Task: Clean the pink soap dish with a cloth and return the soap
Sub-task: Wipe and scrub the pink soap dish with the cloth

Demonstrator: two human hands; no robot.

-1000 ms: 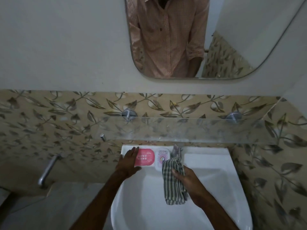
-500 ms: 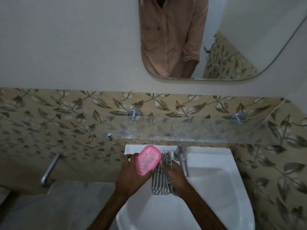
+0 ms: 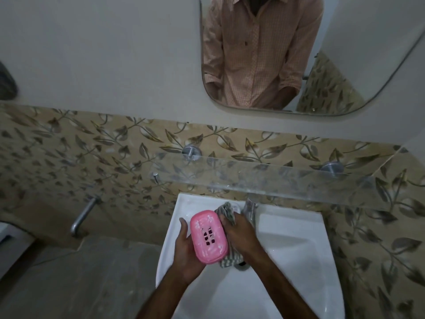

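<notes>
One pink rounded-rectangular plastic soap dish [image 3: 208,237] is being held over the left rear part of one white ceramic basin [image 3: 295,247], lifted off it and tilted, with two hands working on it. The left hand [image 3: 184,252] is cupping the dish from below and from its left side, its grip clamped around the dish's edge. The right hand [image 3: 240,236] is pressing one green-and-white striped cloth [image 3: 227,210] against the dish's right edge, its grip closed on the fabric. The dish is showing a cluster of dark drain slots in its middle, and whitish residue is lying in patches across its pink face, thickest near the rims. Two metal taps are showing: one chrome basin tap [image 3: 249,207] right behind the right hand and one pipe-like wall tap [image 3: 84,215] well to the left. One clear glass shelf [image 3: 276,180] is hanging above the basin on two round metal brackets [image 3: 191,151]. One rounded wall mirror [image 3: 345,65] is reflecting a checked peach shirt and is being cut off by the top edge. The dish and the right hand are hiding most of the cloth, which is peeking out only above the fingers and below the dish. The soap is not making itself out anywhere with certainty.
</notes>
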